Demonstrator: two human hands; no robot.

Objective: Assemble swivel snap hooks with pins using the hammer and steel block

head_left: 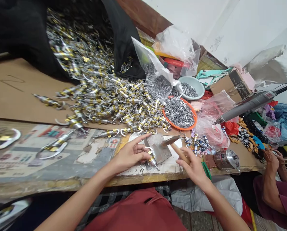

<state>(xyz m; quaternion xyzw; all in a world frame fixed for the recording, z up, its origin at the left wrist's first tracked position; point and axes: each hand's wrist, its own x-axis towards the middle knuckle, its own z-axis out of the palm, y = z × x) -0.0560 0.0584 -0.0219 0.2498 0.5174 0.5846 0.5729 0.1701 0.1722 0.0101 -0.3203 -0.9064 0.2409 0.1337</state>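
Note:
In the head view, my left hand (131,155) pinches a silver-and-yellow metal piece with a white curved hook (152,159) between thumb and curled fingers. Its index finger reaches out along the edge of a worn metal block (161,154). My right hand (194,165) is closed around the wooden handle of a hammer (173,141); its head is over the block, and I cannot tell whether they touch. Small metal bits lie on the white sheet (131,170) near the block's front edge.
A large pile of similar hooked pieces (114,102) spills from a black bag (126,41). An orange bowl (195,120) holds small metal parts. An electric screwdriver (247,106) hangs at right, above a metal cup (226,159). Another person's hands (272,160) work at far right.

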